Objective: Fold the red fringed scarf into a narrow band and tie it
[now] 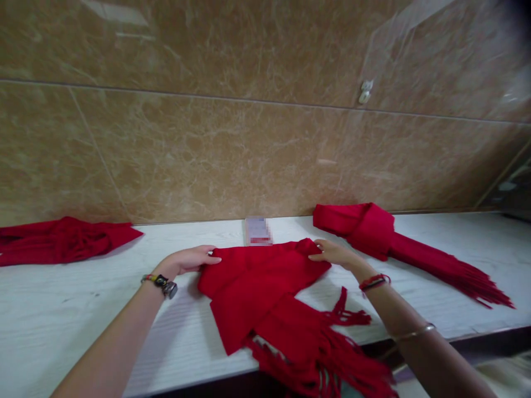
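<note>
A red fringed scarf (257,282) lies partly folded on the white table in the middle of the head view, its tasselled ends drooping over the front edge. My left hand (191,261) pinches its upper left corner between thumb and fingers. At the upper right corner, my right hand (332,255) grips the same cloth. One part of the scarf crosses over another below my hands. Just behind it stands or lies a small box-like item (258,231), its print blurred out.
A second red scarf (373,229), folded with its fringe trailing right, lies near the wall. More red cloth (66,240) is bunched at the far left. Brown marbled tiles (215,149) rise behind the white table (95,304). A small white hook (365,92) sticks to the wall.
</note>
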Tool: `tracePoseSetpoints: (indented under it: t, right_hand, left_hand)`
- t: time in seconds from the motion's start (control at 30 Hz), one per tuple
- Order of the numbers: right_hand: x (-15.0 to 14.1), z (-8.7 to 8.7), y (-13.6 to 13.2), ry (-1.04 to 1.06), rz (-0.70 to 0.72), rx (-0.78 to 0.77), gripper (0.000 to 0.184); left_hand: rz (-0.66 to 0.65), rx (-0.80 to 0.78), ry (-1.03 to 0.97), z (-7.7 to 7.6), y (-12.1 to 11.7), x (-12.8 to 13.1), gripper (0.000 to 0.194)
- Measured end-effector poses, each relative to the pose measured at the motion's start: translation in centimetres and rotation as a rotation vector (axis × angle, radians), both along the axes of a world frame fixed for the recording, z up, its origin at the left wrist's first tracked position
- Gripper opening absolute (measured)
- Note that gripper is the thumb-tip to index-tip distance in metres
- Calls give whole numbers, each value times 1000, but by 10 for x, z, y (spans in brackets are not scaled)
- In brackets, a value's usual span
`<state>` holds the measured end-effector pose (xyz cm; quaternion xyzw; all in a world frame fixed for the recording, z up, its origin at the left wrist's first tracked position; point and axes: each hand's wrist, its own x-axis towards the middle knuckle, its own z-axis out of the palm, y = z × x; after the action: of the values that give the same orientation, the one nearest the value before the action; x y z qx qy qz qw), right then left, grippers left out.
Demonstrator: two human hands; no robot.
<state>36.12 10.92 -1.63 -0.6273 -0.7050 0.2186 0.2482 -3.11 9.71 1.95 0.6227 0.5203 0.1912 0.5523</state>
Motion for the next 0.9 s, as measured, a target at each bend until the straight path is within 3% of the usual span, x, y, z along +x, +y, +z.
tracePoseSetpoints:
  t: [0.1,0.2,0.3,0.4,0.5,0.6,0.67,0.73,0.9]
  right_hand:
    - [5,-2,-11,-114,6,-8,26]
    - [-5,-3,-5,-155,-22,30,38]
    - [-18,4,4,-205,-30,101,54]
    - [-35,14,5,-251,-11,198,61]
    - [-55,14,-3,-325,110,287,53]
    - [-69,1,-14,-545,286,315,44]
    - [-69,-8,-17,-679,371,313,38]
    - [-65,-13,-18,-739,414,321,35]
    - [-66,-3,-21,-700,297,275,43]
  left_hand:
    - [-16,114,181,2,-2,5,43]
    - [43,217,279,1,1,13,52]
    - [61,320,398,2,4,18,64]
    - [11,410,540,2,4,24,64]
    - [-23,652,601,-5,3,33,56]
    - [-186,869,522,-19,1,40,46]
    - [-286,839,525,-27,1,36,40]
    - [-273,754,603,-32,0,25,40]
    - [13,582,872,-22,-8,5,46]
